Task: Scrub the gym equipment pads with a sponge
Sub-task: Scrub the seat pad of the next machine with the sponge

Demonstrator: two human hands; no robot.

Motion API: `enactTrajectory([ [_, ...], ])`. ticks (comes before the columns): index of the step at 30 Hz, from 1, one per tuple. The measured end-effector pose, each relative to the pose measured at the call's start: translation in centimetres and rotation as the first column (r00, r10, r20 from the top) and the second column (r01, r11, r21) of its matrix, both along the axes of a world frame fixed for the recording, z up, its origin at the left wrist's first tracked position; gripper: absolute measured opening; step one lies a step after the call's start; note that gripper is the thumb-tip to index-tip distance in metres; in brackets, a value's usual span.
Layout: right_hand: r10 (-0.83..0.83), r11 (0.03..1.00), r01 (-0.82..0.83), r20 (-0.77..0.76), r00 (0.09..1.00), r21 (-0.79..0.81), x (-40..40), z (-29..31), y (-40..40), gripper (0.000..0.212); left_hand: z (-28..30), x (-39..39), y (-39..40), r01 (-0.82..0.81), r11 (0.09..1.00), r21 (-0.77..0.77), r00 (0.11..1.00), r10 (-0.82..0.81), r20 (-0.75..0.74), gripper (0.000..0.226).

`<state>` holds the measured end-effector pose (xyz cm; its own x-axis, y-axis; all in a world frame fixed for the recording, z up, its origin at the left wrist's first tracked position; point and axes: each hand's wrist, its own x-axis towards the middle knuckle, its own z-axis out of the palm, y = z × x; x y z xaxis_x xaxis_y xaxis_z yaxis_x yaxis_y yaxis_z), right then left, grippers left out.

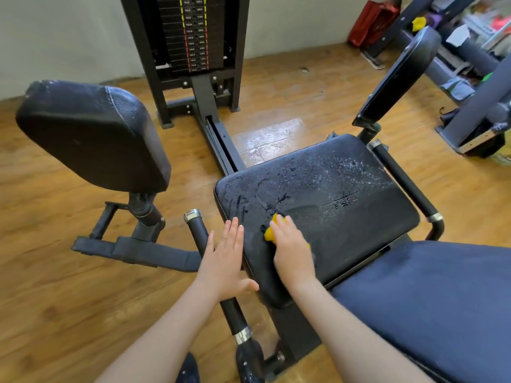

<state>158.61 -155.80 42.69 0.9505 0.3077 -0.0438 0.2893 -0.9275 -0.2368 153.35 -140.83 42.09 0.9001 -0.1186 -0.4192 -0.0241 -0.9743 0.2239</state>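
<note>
Yellow sponge (270, 233): right hand (293, 251) presses it onto wet seat pad (331, 189).
Left hand (225, 258): fingers straight, empty.
Risk: wet vinyl, sponge may skid.

The weight stack (193, 34) carries small pale labels on each plate, with red and yellow marks beside them, but the print is too blurred to read. Nothing else here bears legible text.

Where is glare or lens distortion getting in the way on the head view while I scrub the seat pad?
Head view: window glare whitens the floor patch beyond the seat pad and glints off droplets on its far right part; wide-angle bending bows the frame edges; the right hand on the yellow sponge and the open left hand look sharp.
</note>
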Motion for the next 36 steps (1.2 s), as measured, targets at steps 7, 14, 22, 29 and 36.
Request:
enactTrajectory([
  [7,-0.113,0.969,0.099,0.047,0.993,0.228,4.0,0.0,-2.8,0.044,1.1,1.1,-0.8,-0.107,0.994,-0.02,0.993,0.108,0.049,0.117],
  [14,-0.48,0.865,0.482,-0.048,0.876,0.137,12.9,2.9,-9.8,0.05,-0.6,4.7,-3.8,-0.226,0.974,0.001,0.961,0.223,0.166,0.105],
  [22,-0.632,0.753,0.655,-0.206,0.747,0.066,18.7,2.5,-18.5,0.029,-2.8,4.6,-4.1,-0.246,0.969,-0.014,0.949,0.244,0.199,0.097],
  [29,-0.618,0.782,0.622,-0.074,0.782,0.045,16.6,0.6,-14.4,0.029,-3.0,4.6,-4.1,-0.245,0.969,-0.028,0.949,0.245,0.199,0.096],
  [36,-0.349,0.928,0.358,-0.09,0.933,0.106,8.3,0.2,-3.7,0.05,-2.9,4.7,-4.0,-0.246,0.969,-0.028,0.949,0.247,0.197,0.096],
])
